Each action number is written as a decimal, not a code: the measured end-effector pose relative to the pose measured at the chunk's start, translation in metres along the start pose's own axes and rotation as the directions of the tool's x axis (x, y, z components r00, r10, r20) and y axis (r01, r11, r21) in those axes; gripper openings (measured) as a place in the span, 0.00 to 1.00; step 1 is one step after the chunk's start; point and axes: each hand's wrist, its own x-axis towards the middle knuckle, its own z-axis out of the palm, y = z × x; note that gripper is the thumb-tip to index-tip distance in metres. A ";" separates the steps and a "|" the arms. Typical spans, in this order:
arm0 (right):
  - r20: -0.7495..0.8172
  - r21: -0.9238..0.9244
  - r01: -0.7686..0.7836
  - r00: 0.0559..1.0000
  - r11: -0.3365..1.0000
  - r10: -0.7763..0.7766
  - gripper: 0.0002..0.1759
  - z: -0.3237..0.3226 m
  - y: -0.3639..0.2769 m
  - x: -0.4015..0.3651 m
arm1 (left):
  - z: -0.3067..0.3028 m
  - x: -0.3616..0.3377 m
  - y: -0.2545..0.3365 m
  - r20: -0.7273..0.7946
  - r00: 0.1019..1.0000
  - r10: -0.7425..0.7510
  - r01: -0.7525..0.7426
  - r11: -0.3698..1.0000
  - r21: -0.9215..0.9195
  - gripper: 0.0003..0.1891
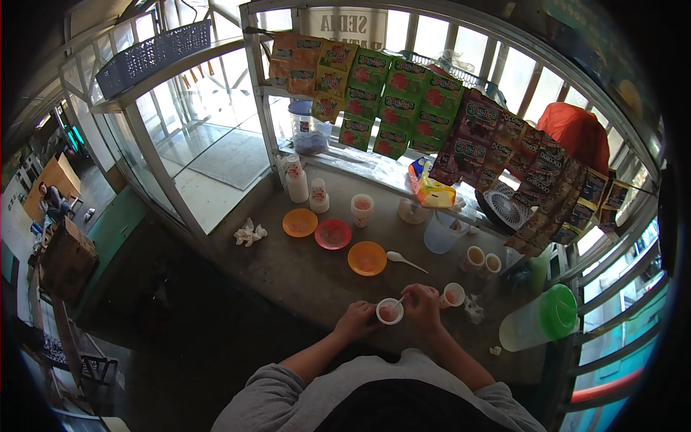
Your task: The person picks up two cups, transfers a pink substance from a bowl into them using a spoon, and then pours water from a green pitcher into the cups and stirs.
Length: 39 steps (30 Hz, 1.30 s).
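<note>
My left hand is closed around the side of a small white cup with pinkish contents. My right hand pinches the upper end of a thin white spoon, whose lower end is inside that cup. Just right of my right hand stands another cup with reddish contents, beside a crumpled clear plastic piece. Beyond my hands lie an orange plate with pinkish residue and a larger white spoon.
A red plate and another orange plate sit farther back near stacked cups. At right are two filled cups, a clear pitcher and a green-lidded jug. Drink sachets hang above the counter.
</note>
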 end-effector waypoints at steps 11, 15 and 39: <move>0.013 0.043 -0.030 0.999 0.999 0.029 0.06 0.007 0.008 -0.010 | 0.002 0.000 -0.001 -0.019 1.000 0.016 -0.016 1.000 0.010 0.27; -0.114 0.040 -0.050 0.992 0.998 0.054 0.06 0.001 0.000 -0.008 | 0.004 -0.001 -0.003 -0.024 0.999 0.022 -0.022 1.000 0.011 0.27; 0.007 0.049 0.067 0.998 0.997 -0.068 0.06 0.004 -0.016 -0.007 | 0.002 -0.001 -0.001 -0.025 1.000 0.016 -0.016 1.000 0.001 0.26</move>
